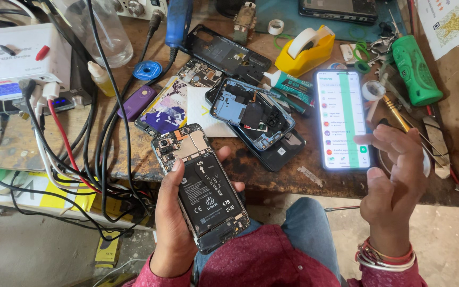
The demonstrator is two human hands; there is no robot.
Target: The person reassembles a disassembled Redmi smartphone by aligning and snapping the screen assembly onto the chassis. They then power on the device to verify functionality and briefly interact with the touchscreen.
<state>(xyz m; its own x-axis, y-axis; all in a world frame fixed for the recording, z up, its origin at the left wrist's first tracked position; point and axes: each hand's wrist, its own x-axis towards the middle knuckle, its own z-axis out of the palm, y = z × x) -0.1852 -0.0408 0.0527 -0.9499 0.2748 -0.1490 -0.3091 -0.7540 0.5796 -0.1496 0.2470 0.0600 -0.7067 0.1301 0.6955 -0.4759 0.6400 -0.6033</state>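
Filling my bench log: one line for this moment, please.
left hand: holds opened black phone with exposed battery | right hand: empty, fingers over lit white-screen smartphone | cluttered wooden workbench

tape dispenser [305, 52] yellow | bottle [415, 69] green | opened phone's battery [206, 194] black | fob [136, 102] purple

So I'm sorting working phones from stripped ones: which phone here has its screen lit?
The intact phone lying face up on the bench, just beyond the right hand. The others, including the one in the left hand, are opened, backs off.
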